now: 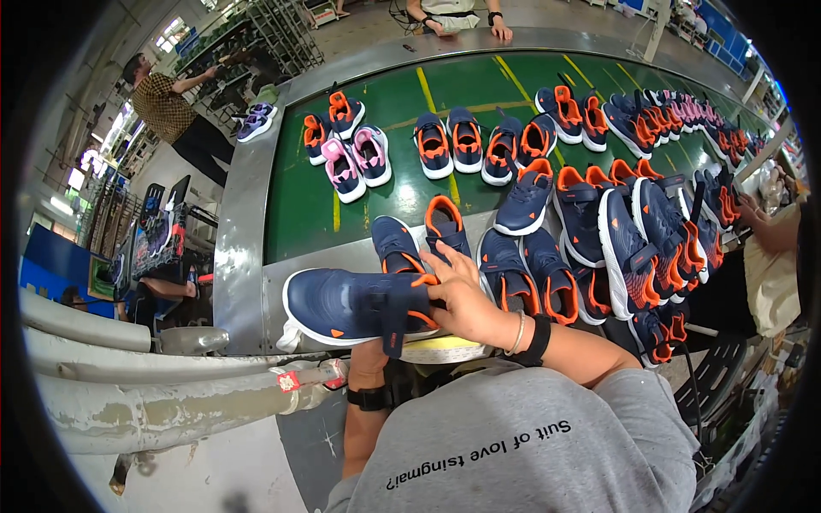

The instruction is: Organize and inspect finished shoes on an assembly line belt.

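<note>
Currently I watch a navy shoe [342, 299] held level between both hands, toe pointing left and its dark strap [393, 321] hanging down the near side. The right hand [470, 299] holds the orange-lined collar end, its fingers partly spread. The left hand [369, 355] sits beneath the shoe; its fingers are hidden, so I cannot tell how they close. Just beyond the hands stands another navy shoe [397, 242], while a crowded cluster of shoes [629, 244] spreads right of the right hand. Farther ahead, I see a pink-lined pair [371, 158] on the green surface [304, 214].
</note>
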`<state>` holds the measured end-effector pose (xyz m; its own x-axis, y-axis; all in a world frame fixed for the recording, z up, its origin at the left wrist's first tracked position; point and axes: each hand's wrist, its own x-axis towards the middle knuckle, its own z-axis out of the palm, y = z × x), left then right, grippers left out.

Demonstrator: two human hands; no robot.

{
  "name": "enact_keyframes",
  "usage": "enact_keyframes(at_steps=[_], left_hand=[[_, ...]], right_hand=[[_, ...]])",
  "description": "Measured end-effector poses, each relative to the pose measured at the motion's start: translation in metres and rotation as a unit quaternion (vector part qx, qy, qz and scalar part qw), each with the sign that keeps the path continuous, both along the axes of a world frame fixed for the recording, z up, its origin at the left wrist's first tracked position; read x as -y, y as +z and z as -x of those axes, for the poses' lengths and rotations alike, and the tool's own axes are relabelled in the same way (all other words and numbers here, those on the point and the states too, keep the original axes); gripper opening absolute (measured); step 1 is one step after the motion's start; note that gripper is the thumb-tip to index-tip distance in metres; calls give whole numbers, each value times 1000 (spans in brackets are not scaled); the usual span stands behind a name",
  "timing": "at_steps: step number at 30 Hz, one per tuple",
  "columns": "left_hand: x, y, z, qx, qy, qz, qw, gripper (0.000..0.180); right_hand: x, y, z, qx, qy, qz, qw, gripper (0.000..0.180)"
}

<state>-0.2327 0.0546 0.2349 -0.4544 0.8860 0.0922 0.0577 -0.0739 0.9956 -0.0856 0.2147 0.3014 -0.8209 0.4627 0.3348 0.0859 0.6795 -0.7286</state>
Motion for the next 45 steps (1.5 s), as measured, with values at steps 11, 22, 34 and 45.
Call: enact_keyframes(at_steps=[11,22,34,45], left_hand=[[3,-13,0,289,-17,-54,956,53],[4,-2,-5,263,45,19,964,33],[30,-12,-16,316,83,97,940,55],[49,-25,-18,409,60,176,894,48]], right_hand=[[-8,45,11,-23,61,-85,994,13],[-8,11,22,110,108,-107,982,41],[14,-69,43,66,154,-19,986,17],[16,-61,36,68,199,119,970,23]])
